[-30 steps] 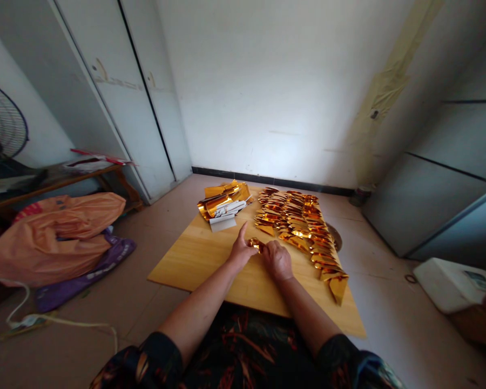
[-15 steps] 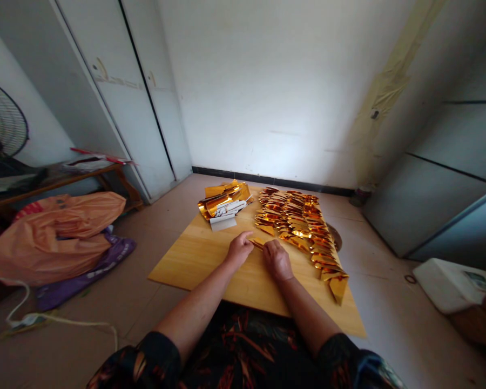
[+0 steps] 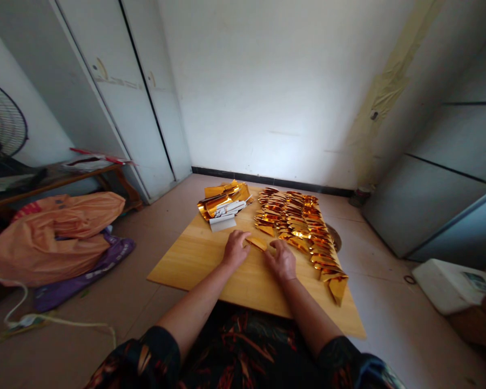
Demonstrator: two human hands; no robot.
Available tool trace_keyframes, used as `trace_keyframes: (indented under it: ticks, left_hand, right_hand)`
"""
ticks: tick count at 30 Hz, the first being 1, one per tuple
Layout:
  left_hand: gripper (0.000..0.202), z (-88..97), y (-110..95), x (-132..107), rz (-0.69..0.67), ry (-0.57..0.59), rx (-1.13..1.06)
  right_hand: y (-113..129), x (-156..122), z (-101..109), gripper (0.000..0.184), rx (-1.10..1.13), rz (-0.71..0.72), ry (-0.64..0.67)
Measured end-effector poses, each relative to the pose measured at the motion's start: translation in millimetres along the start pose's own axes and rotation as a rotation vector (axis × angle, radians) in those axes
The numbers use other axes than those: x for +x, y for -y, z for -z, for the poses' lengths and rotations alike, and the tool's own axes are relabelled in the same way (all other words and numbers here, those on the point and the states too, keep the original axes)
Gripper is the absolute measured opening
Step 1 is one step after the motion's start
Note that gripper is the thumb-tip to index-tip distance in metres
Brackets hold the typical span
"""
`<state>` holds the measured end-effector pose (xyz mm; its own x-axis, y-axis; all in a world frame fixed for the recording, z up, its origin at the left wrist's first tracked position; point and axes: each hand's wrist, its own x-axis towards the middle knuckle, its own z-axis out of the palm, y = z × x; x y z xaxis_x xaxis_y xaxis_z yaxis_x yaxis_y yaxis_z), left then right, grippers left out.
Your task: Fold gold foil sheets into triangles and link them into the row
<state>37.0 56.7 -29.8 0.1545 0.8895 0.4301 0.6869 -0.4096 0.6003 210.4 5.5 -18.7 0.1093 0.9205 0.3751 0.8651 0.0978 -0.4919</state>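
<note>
My left hand and my right hand rest on a wooden board and press on the two ends of a small folded gold foil piece lying between them. Both hands have curled fingers pinching the piece. Just to the right, rows of several finished folded gold foil pieces run along the board down to its right edge. At the board's far end lies a loose stack of gold foil sheets, some white side up.
The board lies on a tiled floor. An orange plastic bag and a purple bag sit at the left, under a low wooden bench. A fan stands far left. A white box is at the right.
My left forefinger, pointing up a second ago, has curled down. Both hands have slid apart along the foil piece, which now lies flatter on the board.
</note>
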Motion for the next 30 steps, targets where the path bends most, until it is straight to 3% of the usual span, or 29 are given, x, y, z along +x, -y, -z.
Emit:
trace_keyframes:
  ticks: [8,21,30]
  left_hand:
    - [0.032,-2.9,1,10,-0.077,0.161,0.19]
    - [0.035,-6.5,-9,6,-0.067,0.139,0.127]
    - [0.023,-4.9,-8,1,-0.1,0.186,0.2]
  right_hand:
    - [9,1,-1,0.012,-0.235,0.025,0.124]
    - [0,4,-10,0.015,-0.119,0.057,0.047]
    - [3,5,-5,0.016,-0.143,0.043,0.087]
